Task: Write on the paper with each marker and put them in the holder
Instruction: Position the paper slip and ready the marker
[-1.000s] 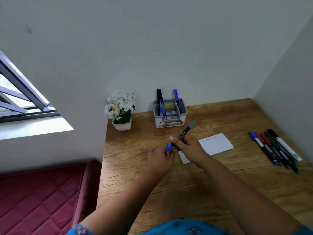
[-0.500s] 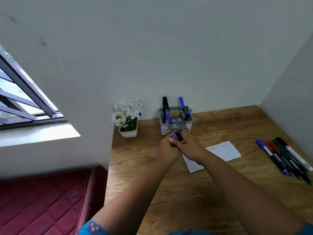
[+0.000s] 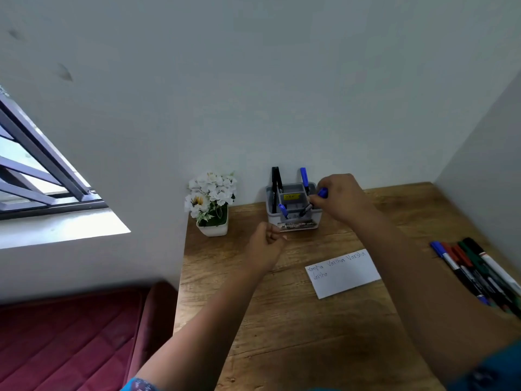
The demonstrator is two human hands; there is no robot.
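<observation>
Head view, one moment, catalogued. Right hand (image 3: 339, 200): grip clamped on a marker (image 3: 314, 201), blue cap end protruding at the thumb side, dark tip end angled down into the front right compartment of the holder (image 3: 293, 206); marker not yet released. Left hand (image 3: 267, 244): below and to the left of that grip, fingers loosely curled, holding nothing, just in front of the holder's front wall and hovering over the tabletop (image 3: 282, 320).

Holder contents, reckoned from the grip: a black marker (image 3: 276, 179) upright at the far left rear; a blue marker (image 3: 304, 177) upright just left of the grip, at the rear; a second blue-capped marker (image 3: 283, 211) leaning in the front left compartment. Three housed, a fourth going in.

Paper (image 3: 342, 273): flat on the tabletop, below and slightly right of the grip, bearing four short handwritten words in faint ink, three in a row and one beneath. That count appeared to match the four markers handled.

Loose markers (image 3: 479, 272): a row lying well to the right of and below the grip, near the right wall, caps blue, red, green and black; exact number hard to tell, about five. All judged still to be written with and housed, so the task stood a little under halfway.

Flower pot (image 3: 211, 210): left of the holder, unrelated.
</observation>
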